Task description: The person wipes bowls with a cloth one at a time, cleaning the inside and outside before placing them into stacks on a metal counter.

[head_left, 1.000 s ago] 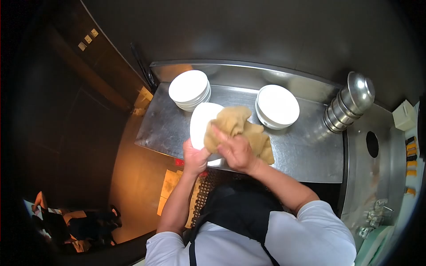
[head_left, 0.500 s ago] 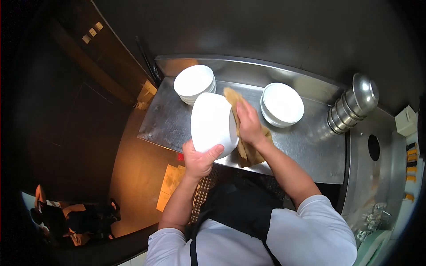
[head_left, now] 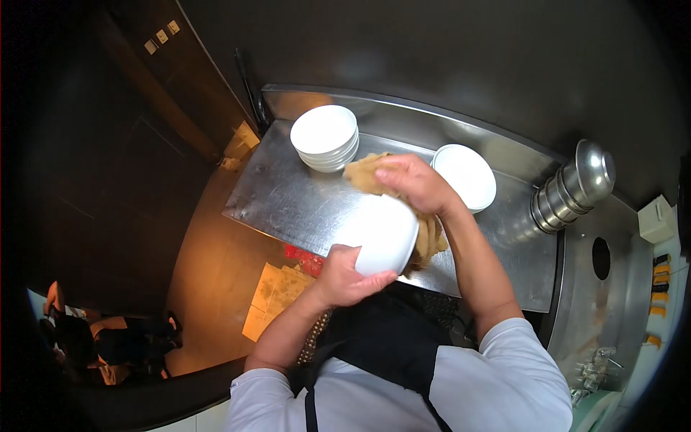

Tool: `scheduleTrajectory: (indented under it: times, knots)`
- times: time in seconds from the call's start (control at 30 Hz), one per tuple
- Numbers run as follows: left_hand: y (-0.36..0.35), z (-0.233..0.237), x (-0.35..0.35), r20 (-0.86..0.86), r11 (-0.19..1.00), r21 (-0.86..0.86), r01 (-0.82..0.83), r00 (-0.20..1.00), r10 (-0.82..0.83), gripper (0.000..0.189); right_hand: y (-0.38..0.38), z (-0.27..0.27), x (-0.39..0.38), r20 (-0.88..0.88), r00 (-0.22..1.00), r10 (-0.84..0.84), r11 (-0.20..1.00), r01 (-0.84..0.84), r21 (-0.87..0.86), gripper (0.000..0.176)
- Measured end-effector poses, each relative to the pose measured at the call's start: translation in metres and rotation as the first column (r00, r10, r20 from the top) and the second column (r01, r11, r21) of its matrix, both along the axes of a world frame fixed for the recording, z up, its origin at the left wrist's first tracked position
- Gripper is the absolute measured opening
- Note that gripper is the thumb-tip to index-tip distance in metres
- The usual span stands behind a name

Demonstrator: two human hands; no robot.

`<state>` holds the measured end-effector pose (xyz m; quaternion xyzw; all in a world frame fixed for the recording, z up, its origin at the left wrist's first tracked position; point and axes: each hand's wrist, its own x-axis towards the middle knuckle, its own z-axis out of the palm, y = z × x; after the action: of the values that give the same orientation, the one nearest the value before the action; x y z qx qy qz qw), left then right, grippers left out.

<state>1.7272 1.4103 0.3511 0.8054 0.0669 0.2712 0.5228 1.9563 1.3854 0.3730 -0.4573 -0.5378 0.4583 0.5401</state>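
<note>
A white bowl point(head_left: 387, 236) is tilted on its side above the front of the steel counter, its outer wall toward me. My left hand point(head_left: 350, 276) is closed around its lower left side. A tan cloth point(head_left: 368, 173) is gripped in my right hand point(head_left: 416, 183) at the bowl's upper rim, and more of the cloth hangs down behind the bowl. Beyond my left hand stands a stack of several white bowls point(head_left: 325, 137). Another white bowl stack point(head_left: 466, 175) sits to the right, partly covered by my right hand and forearm.
The steel counter point(head_left: 268, 189) has a raised back edge against a dark wall. Stacked metal bowls point(head_left: 568, 189) stand at its right end, beside a steel sink unit point(head_left: 576, 302) with a tap. Cardboard point(head_left: 277, 299) lies on the floor at left; a person point(head_left: 119, 342) is far left.
The held bowl has come lower and to the right, turning in my left hand. My right hand has moved from the bowl's right side up to its upper rim with the cloth.
</note>
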Motion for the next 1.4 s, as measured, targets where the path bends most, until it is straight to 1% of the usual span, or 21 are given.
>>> scheduleTrajectory:
  times: [0.03, 0.1, 0.17, 0.2, 0.27, 0.3, 0.37, 0.4, 0.5, 0.53, 0.63, 0.67, 0.77, 0.83, 0.9, 1.0, 1.1, 1.17, 1.23, 1.37, 1.4]
  knots:
    - [-0.002, 0.004, -0.001, 0.034, 0.998, 0.054, 0.024, 0.999, -0.025, 0.021, 0.001, -0.005, 0.008, -0.215, 0.976, 0.014, 0.999, -0.023, -0.042, 0.036]
    - [0.001, 0.001, 0.003, 0.132, 0.978, 0.208, 0.018, 0.99, -0.046, 0.019, 0.007, -0.024, 0.01, -0.567, 0.824, -0.017, 0.998, -0.024, -0.065, 0.038]
    - [0.007, -0.006, 0.011, 0.18, 0.935, 0.354, -0.031, 0.983, -0.036, 0.017, 0.016, -0.06, 0.0, -0.81, 0.583, -0.061, 0.998, 0.034, -0.05, 0.039]
    - [0.008, -0.013, 0.017, 0.181, 0.905, 0.42, -0.064, 0.983, -0.015, 0.016, 0.022, -0.082, 0.002, -0.886, 0.447, 0.126, 0.991, -0.092, 0.094, 0.039]
    - [0.016, -0.022, 0.03, 0.173, 0.789, 0.601, -0.127, 0.985, 0.027, 0.015, 0.04, -0.171, 0.003, -0.851, 0.522, -0.058, 0.998, 0.062, -0.03, 0.039]
    - [0.023, -0.029, 0.041, 0.278, 0.711, 0.661, -0.24, 0.958, 0.066, 0.018, 0.041, -0.195, 0.0, -0.822, 0.548, -0.154, 0.985, 0.146, -0.087, 0.039]
    - [0.045, -0.039, 0.049, 0.313, 0.691, 0.663, -0.289, 0.945, 0.095, 0.022, 0.028, -0.178, -0.01, -0.85, 0.473, -0.233, 0.972, 0.078, -0.223, 0.039]
    - [0.053, -0.033, 0.046, 0.169, 0.692, 0.686, -0.226, 0.974, 0.151, 0.02, 0.021, -0.162, -0.015, -0.856, 0.437, -0.275, 0.957, 0.036, -0.288, 0.039]
    - [0.087, -0.027, 0.049, 0.212, 0.599, 0.745, -0.294, 0.956, 0.204, 0.017, -0.002, -0.119, -0.02, -0.946, 0.303, -0.112, 0.987, -0.079, -0.142, 0.039]
    - [0.097, -0.02, 0.053, 0.192, 0.579, 0.754, -0.31, 0.947, 0.257, 0.016, -0.013, -0.108, -0.013, -0.924, 0.326, -0.198, 0.978, 0.003, -0.208, 0.042]
    - [0.139, -0.01, 0.067, 0.112, 0.505, 0.803, -0.317, 0.912, 0.394, 0.013, -0.058, -0.083, 0.016, -0.94, 0.329, -0.091, 0.995, 0.073, -0.071, 0.044]
    - [0.155, -0.005, 0.071, 0.118, 0.404, 0.854, -0.326, 0.88, 0.459, 0.011, -0.075, -0.072, 0.022, -0.931, 0.342, -0.13, 0.984, 0.159, -0.079, 0.044]
    - [0.197, -0.004, 0.078, -0.034, 0.385, 0.899, -0.209, 0.843, 0.536, 0.016, -0.132, -0.054, 0.044, -0.879, 0.419, -0.228, 0.904, 0.427, -0.031, 0.045]
    - [0.21, -0.009, 0.081, -0.151, 0.39, 0.914, -0.114, 0.796, 0.586, 0.018, -0.171, -0.047, 0.063, -0.844, 0.441, -0.305, 0.785, 0.618, 0.039, 0.045]
    - [0.216, -0.022, 0.083, -0.228, 0.404, 0.913, -0.05, 0.759, 0.61, 0.02, -0.215, -0.055, 0.089, -0.813, 0.467, -0.348, 0.672, 0.729, 0.131, 0.044]
    - [0.22, -0.025, 0.088, -0.313, 0.443, 0.896, 0.001, 0.711, 0.63, 0.025, -0.264, -0.06, 0.104, -0.773, 0.506, -0.382, 0.54, 0.801, 0.258, 0.043]
    - [0.227, -0.028, 0.09, -0.354, 0.464, 0.885, 0.041, 0.708, 0.612, 0.032, -0.299, -0.083, 0.111, -0.749, 0.45, -0.487, 0.454, 0.862, 0.223, 0.043]
    - [0.233, -0.029, 0.089, -0.338, 0.453, 0.89, 0.052, 0.744, 0.576, 0.033, -0.308, -0.091, 0.111, -0.78, 0.44, -0.445, 0.493, 0.848, 0.196, 0.043]
    - [0.234, -0.026, 0.087, -0.392, 0.487, 0.87, 0.076, 0.705, 0.591, 0.035, -0.314, -0.102, 0.11, -0.786, 0.43, -0.444, 0.487, 0.852, 0.191, 0.043]
    - [0.23, -0.024, 0.098, -0.477, 0.547, 0.829, 0.114, 0.656, 0.586, 0.047, -0.317, -0.1, 0.1, -0.748, 0.023, -0.663, 0.069, 0.997, -0.03, 0.041]
    - [0.213, -0.022, 0.106, -0.315, 0.432, 0.901, 0.046, 0.755, 0.576, 0.052, -0.306, -0.079, 0.089, -0.736, -0.056, -0.674, -0.012, 0.998, -0.064, 0.041]
